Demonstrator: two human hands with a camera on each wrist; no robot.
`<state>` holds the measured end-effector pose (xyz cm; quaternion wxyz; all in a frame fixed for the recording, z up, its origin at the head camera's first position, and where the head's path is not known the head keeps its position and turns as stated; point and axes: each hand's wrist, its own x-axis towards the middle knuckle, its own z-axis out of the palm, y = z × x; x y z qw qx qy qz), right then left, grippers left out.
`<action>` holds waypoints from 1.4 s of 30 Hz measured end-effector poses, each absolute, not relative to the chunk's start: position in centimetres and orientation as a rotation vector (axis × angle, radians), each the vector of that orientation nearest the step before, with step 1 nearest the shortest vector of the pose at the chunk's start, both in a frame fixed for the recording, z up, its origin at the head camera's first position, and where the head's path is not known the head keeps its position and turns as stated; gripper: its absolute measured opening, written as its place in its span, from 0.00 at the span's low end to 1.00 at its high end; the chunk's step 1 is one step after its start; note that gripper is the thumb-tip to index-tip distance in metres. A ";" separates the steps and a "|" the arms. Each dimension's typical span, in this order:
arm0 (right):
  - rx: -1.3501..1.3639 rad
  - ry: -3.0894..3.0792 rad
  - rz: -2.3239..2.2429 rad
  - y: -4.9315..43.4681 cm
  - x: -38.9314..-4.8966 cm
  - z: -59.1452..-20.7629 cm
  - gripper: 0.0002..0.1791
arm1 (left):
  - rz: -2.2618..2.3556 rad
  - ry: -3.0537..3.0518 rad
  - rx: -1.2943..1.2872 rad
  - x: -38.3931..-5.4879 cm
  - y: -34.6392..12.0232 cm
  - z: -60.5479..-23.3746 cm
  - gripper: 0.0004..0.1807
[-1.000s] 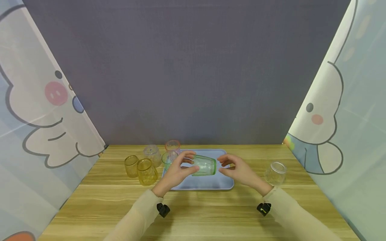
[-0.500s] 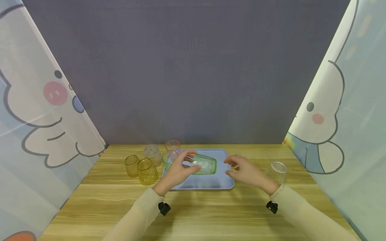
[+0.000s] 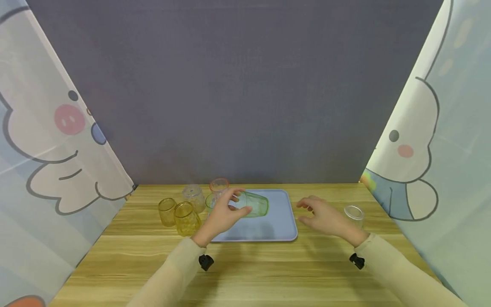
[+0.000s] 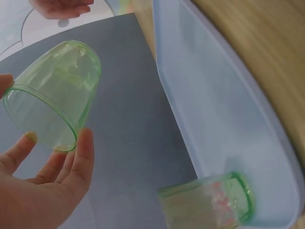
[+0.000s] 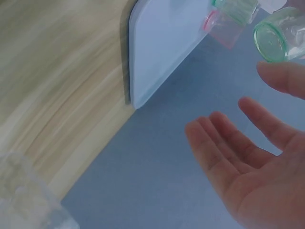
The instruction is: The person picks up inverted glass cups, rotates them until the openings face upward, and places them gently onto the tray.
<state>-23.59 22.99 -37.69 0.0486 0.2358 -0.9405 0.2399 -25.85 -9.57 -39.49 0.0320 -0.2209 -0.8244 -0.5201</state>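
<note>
My left hand (image 3: pixel 225 213) grips a green-tinted drinking glass (image 3: pixel 258 205) near its rim, thumb on one side and fingers on the other. The glass lies on its side in the air above the pale blue tray (image 3: pixel 277 232), its base pointing right. In the left wrist view, its open mouth (image 4: pixel 40 117) faces the palm. My right hand (image 3: pixel 322 216) hovers past the tray's right edge, fingers loosely bent, holding nothing. Another green glass (image 4: pixel 209 202) stands at the tray's left end, partly hidden behind my left hand in the head view. Behind it is a pink-rimmed glass (image 3: pixel 219 185).
Two amber glasses, one smaller (image 3: pixel 167 212) and one larger (image 3: pixel 187 219), stand on the wooden table (image 3: pixel 268 273) left of the tray. A clear glass (image 3: pixel 194 198) is behind them. Another clear glass (image 3: pixel 354 213) stands at the right, partly behind my right forearm. A grey backdrop (image 3: pixel 245 106) closes the rear.
My right hand has drawn away to the right from the green glass's base. My left hand has moved the held glass slightly left and upward in the view.
</note>
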 end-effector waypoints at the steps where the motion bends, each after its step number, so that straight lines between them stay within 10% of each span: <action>1: 0.715 -2.874 0.717 23.2 -23.6 -37.6 0.16 | -1.577 -2.539 -0.679 -25.9 -9.6 -39.4 0.30; 42: 0.441 -3.032 0.408 29.7 -24.4 -37.6 0.23 | -0.794 -2.499 -0.741 -27.2 -10.5 -37.7 0.31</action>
